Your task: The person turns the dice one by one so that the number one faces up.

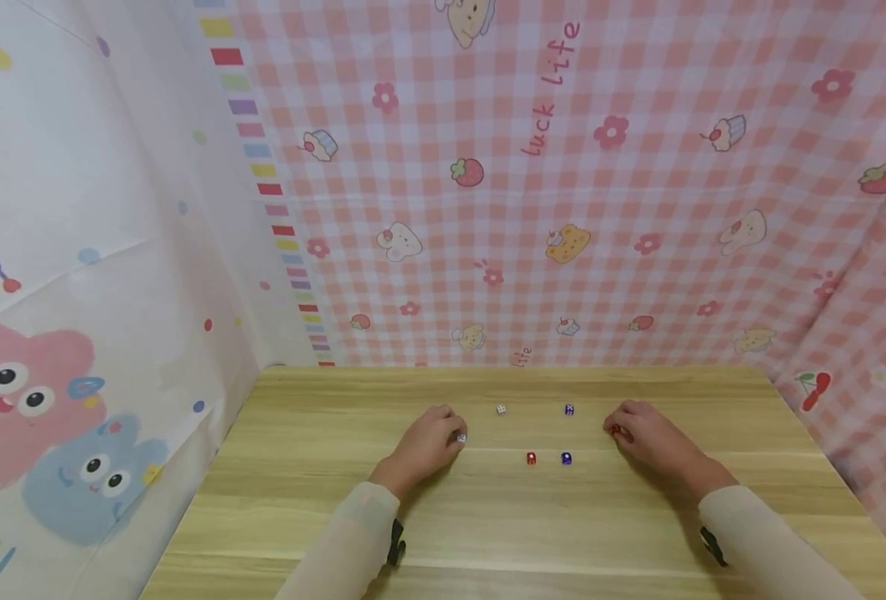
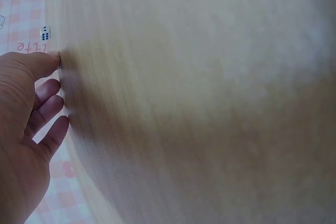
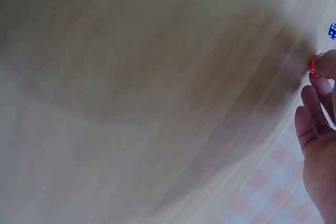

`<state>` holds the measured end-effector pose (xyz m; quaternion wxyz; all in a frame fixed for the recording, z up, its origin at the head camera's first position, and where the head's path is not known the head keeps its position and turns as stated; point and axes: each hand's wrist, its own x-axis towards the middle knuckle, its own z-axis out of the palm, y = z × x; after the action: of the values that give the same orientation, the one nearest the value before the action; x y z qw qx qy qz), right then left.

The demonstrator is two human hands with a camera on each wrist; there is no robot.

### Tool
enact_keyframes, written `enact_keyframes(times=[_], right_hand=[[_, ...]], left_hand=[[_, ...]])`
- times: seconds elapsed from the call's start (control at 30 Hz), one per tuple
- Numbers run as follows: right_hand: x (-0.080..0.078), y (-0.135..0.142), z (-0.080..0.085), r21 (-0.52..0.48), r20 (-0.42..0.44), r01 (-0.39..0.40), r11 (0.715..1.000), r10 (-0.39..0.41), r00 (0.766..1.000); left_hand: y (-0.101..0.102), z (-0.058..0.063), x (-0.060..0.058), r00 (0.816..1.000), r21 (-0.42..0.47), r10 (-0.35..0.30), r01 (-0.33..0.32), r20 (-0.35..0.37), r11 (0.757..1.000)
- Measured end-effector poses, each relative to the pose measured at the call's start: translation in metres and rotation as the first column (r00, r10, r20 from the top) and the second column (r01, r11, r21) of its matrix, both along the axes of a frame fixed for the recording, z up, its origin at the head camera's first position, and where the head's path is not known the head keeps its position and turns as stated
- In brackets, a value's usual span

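On the left of the table, my left hand (image 1: 426,440) pinches a white die (image 1: 461,437) between thumb and fingers, low over the wood. In the left wrist view the thumb and fingertips of the left hand (image 2: 31,103) meet the tabletop, and the pinched die is hidden. Over on the right, my right hand (image 1: 648,437) pinches a red die (image 1: 616,429); the right wrist view has this red die (image 3: 314,65) under the thumb, close against the wood. Between the hands lie another white die (image 1: 501,410), a second red die (image 1: 531,458) and two blue dice (image 1: 569,410).
The wood-grain table (image 1: 488,525) spans the space before me. A pink checked cloth (image 1: 518,208) hangs behind its far edge and along the right side. A white cartoon-print cloth (image 1: 135,333) hangs at the left.
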<state>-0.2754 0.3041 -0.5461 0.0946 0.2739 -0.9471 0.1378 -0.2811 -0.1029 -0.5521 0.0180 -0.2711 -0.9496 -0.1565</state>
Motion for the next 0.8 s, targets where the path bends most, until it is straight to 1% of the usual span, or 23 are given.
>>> enact_keyframes(times=[0.23, 0.4, 0.6, 0.8], right_hand=[[0.0022, 0.0008, -0.0007, -0.05, 0.013, 0.013, 0.999, -0.012, 1.0], [0.0027, 0.0013, -0.0009, -0.096, 0.047, 0.029, 0.995, -0.024, 0.999], [0.0025, 0.0028, -0.0024, -0.098, 0.046, 0.033, 0.995, -0.029, 0.999], [0.0013, 0.0034, -0.0035, -0.095, 0.038, 0.026, 0.995, -0.023, 0.999]], left_hand=[[0.0001, 0.0001, 0.0009, 1.0, 0.002, 0.008, -0.008, -0.005, 1.0], [-0.0004, 0.0025, 0.0021, 1.0, -0.002, 0.011, -0.011, -0.004, 1.0], [0.0001, 0.0029, 0.0025, 1.0, 0.001, 0.002, -0.002, -0.017, 1.0], [0.0008, 0.0027, 0.0028, 1.0, 0.005, 0.005, -0.005, -0.006, 1.0]])
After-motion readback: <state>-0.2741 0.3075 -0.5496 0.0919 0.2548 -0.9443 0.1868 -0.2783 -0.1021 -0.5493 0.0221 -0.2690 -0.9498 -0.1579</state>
